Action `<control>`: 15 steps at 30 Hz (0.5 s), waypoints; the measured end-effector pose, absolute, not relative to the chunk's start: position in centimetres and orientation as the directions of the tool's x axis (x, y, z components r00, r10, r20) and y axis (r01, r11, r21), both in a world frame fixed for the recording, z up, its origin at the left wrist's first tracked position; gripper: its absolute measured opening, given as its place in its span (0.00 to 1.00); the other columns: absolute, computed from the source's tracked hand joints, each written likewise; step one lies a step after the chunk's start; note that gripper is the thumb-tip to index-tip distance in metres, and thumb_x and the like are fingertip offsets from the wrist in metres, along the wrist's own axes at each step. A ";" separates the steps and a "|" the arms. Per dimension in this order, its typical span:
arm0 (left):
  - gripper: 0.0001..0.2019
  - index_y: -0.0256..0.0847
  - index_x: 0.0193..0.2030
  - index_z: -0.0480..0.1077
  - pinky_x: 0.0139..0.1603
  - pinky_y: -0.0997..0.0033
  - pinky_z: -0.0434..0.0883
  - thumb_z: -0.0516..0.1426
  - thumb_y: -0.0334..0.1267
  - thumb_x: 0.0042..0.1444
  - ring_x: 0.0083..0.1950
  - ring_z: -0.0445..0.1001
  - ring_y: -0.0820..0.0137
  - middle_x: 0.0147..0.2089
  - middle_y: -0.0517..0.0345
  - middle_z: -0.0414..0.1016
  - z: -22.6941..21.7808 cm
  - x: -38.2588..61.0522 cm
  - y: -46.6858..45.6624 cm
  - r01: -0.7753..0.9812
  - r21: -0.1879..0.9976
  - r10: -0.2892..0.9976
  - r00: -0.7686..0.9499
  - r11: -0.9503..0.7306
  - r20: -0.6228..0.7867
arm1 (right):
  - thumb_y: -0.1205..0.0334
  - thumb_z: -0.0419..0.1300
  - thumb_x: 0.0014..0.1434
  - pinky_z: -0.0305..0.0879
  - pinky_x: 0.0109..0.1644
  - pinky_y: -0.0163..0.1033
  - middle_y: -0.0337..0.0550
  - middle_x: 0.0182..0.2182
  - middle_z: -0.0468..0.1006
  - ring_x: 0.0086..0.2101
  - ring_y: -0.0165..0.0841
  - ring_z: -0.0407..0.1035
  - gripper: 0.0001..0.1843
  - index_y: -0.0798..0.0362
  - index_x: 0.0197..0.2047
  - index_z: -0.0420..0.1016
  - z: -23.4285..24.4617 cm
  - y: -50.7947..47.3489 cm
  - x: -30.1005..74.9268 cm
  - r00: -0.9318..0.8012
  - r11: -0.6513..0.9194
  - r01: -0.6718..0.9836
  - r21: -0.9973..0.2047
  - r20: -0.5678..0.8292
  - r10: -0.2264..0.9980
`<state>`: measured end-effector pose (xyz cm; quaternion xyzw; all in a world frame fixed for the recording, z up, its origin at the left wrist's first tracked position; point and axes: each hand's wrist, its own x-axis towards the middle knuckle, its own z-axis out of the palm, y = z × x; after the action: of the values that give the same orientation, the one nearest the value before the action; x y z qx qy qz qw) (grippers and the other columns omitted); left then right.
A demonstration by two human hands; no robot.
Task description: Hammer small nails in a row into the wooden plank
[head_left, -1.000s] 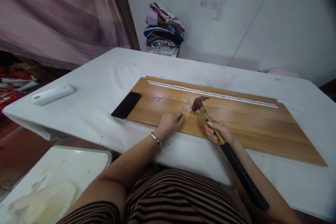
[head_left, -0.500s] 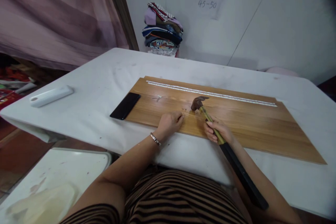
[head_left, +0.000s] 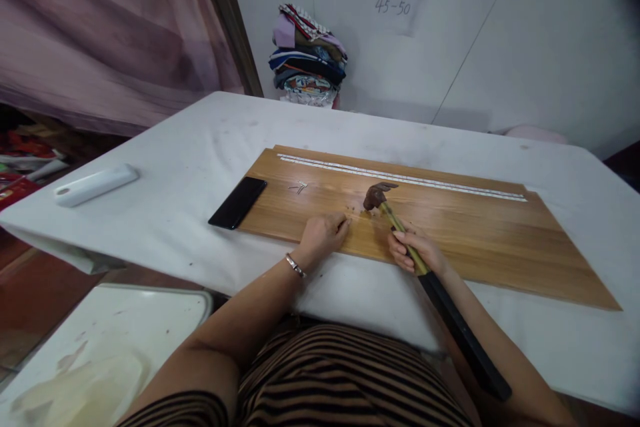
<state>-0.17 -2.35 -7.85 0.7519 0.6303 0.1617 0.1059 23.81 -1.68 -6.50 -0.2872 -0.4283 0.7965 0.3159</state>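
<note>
A claw hammer (head_left: 395, 220) with a rusty brown head, a yellow neck and a black grip slants across the front of the wooden board (head_left: 480, 233). My right hand (head_left: 413, 248) is closed round the yellow part of its handle, and the head is at the middle of the board. To the left of the head, my left hand (head_left: 325, 232) rests on the board's near edge with its fingers curled; anything inside them is hidden. Several small bits (head_left: 351, 208) lie between the hand and the hammer head. Farther left on the board are several nails (head_left: 300, 186).
A black phone (head_left: 238, 203) overlaps the board's left end. Two pale measuring strips (head_left: 400, 177) run along its far side. On the white table (head_left: 175, 147) lies a white handled object (head_left: 96, 185). Folded clothes (head_left: 309, 57) are stacked beyond the table, and a white stool (head_left: 150, 310) stands lower left.
</note>
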 end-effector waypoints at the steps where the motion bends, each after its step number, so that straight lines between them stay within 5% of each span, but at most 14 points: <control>1: 0.15 0.41 0.32 0.71 0.34 0.70 0.60 0.48 0.43 0.66 0.37 0.75 0.68 0.34 0.54 0.78 -7.9 -0.2 -2.4 0.912 0.365 0.981 0.155 -0.186 0.112 | 0.56 0.62 0.58 0.49 0.11 0.25 0.25 0.19 0.64 0.11 0.21 0.51 0.23 0.47 0.54 0.59 -6.5 -1.7 23.8 -0.634 -0.437 -0.259 -0.862 -0.190 0.750; 15: 0.16 0.41 0.33 0.72 0.34 0.71 0.59 0.48 0.43 0.66 0.37 0.75 0.68 0.35 0.54 0.79 -7.6 -0.1 -2.4 0.923 0.342 0.983 0.155 -0.178 0.094 | 0.57 0.61 0.58 0.50 0.11 0.25 0.25 0.19 0.64 0.11 0.21 0.51 0.21 0.47 0.52 0.59 -6.7 -1.6 23.9 -0.636 -0.432 -0.254 -0.865 -0.187 0.749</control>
<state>-0.06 -2.39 -7.55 0.7529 0.6329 0.1485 0.1025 23.87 -1.59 -6.72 -0.2877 -0.4299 0.7957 0.3151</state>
